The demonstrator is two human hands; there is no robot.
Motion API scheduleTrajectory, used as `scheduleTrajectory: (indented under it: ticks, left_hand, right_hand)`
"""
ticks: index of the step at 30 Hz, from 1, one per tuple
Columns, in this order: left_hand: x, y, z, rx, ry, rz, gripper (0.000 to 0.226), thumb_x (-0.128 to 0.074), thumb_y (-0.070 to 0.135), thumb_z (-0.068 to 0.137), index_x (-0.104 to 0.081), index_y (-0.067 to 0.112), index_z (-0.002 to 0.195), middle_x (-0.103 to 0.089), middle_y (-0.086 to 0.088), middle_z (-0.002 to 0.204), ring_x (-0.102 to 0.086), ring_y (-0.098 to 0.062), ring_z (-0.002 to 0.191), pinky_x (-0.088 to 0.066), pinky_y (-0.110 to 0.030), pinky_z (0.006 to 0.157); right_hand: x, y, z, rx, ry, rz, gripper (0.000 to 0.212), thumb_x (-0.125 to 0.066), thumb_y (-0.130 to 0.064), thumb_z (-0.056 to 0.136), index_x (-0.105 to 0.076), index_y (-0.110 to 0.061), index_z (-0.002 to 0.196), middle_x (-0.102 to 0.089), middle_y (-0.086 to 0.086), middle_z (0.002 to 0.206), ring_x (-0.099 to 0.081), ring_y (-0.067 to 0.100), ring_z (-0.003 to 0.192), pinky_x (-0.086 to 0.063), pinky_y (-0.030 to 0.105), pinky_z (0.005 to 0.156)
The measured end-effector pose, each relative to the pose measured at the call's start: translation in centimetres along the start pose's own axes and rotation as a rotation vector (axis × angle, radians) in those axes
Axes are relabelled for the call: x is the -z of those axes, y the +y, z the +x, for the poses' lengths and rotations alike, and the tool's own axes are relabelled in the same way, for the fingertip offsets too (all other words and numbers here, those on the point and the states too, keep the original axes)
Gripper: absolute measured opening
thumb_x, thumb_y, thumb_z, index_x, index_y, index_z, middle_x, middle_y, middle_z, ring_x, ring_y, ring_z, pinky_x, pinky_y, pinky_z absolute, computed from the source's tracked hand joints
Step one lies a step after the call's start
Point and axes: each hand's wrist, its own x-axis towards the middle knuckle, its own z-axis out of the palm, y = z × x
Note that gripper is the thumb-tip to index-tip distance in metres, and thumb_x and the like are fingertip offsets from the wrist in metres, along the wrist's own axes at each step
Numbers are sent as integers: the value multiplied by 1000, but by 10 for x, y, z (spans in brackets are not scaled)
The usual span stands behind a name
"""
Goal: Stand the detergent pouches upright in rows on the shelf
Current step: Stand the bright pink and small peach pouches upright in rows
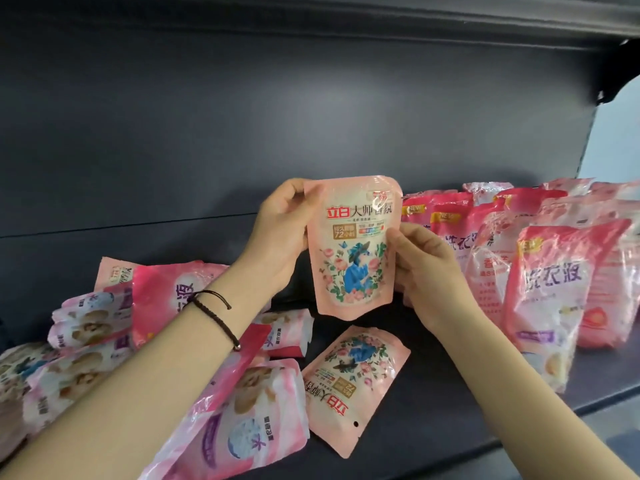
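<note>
Broadly, a dark shelf (450,393) with a dark back panel, half sorted: upright pink pouches in rows (540,271) filling the right side, a loose heap of pouches lying flat (104,341) on the left, and a bare strip of deck between them. Lying flat in that strip, near the front edge, a second floral pouch (349,386), printed side up and turned upside down to the viewer.

Held upright over the gap, apparently clear of the deck, the floral pouch (353,247), print facing out. Left hand (280,233) closed on its upper left edge, thumb over the front near the top corner. Right hand (426,268) pinching the right edge at mid-height, fingers behind.

Probably best lowered straight down just beside the nearest standing row, base first, with the bottom gusset spread flat before release. Better to let go with the lower hand first and steady the top with the other, since a soft pouch likely slumps or tips. Worth keeping the face forward and the front edge in line with the neighbours. Also worth avoiding the flat pouch below.
</note>
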Motion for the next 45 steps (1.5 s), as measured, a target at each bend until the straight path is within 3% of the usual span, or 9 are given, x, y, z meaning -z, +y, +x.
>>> scheduleTrajectory:
  ticks: [3, 8, 14, 21, 26, 30, 33, 40, 45]
  left_hand:
    - [-19, 0, -28, -46, -8, 67, 10, -56, 24, 94, -61, 20, 87, -70, -2, 93, -67, -20, 90, -55, -40, 78]
    - [-53, -16, -80, -78, -21, 72, 18, -61, 40, 81, -65, 24, 90, -70, 4, 89, -66, -13, 88, -54, -30, 78]
    - [-82, -55, -131, 14, -8, 74, 35, -64, 39, 79, -63, 19, 108, -72, 7, 103, -67, -8, 98, -55, -20, 74]
    - [-101, -99, -172, 123, -33, 173, 45, -77, 38, 72, -64, 25, 113, -72, 6, 110, -67, -13, 104, -57, -30, 81]
    - [-111, -100, -173, 55, 54, 206, 45, -74, 44, 70, -67, 23, 110, -73, 5, 107, -68, -15, 103, -57, -38, 81]
    - [-140, -92, -168, -40, -7, 206, 35, -74, 45, 71, -68, 31, 103, -73, 9, 105, -68, -10, 101, -59, -29, 74]
    - [-172, -97, -171, -74, 30, 126, 38, -75, 36, 71, -61, 21, 103, -74, 6, 103, -69, -12, 98, -58, -26, 70]
    - [-252, -124, -175, -245, 264, 210, 11, -66, 24, 83, -59, 25, 91, -73, 9, 91, -70, -6, 89, -54, -17, 71]
    - [-313, -150, -163, -318, 343, 324, 16, -64, 23, 84, -55, 34, 91, -70, 14, 91, -68, 1, 86, -51, -11, 70]
  right_hand:
    - [15, -5, -32, 39, 13, -16, 14, -53, -18, 96, -65, -16, 89, -73, 10, 101, -70, 24, 90, -60, 36, 70]
    - [49, 0, -76, 93, 87, -6, 11, -58, -23, 89, -66, -18, 82, -71, 2, 83, -65, 12, 72, -52, 21, 57]
    - [85, 11, -106, 37, 124, -52, 16, -60, -32, 81, -67, -18, 82, -70, 5, 84, -62, 15, 76, -50, 32, 67]
    - [116, 9, -117, 8, 104, -27, 14, -58, -30, 84, -68, -20, 80, -72, 5, 88, -66, 14, 82, -55, 25, 67]
    - [123, -1, -118, 59, 81, -79, 20, -58, -30, 83, -68, -15, 91, -73, 6, 92, -69, 24, 88, -56, 37, 74]
    - [141, -21, -118, 173, 112, -62, 15, -57, -29, 84, -70, -21, 86, -73, 2, 87, -68, 13, 80, -56, 24, 65]
    - [166, -30, -118, 191, 152, -31, 14, -58, -26, 85, -69, -17, 86, -72, -2, 81, -66, 5, 73, -52, 17, 59]
    - [242, -44, -101, 177, 167, 11, 25, -55, -13, 94, -69, -25, 77, -71, -6, 80, -63, 5, 74, -52, 18, 62]
    - [302, -51, -77, 156, 125, -41, 20, -56, -18, 93, -70, -27, 82, -70, -8, 80, -63, 6, 74, -53, 18, 63]
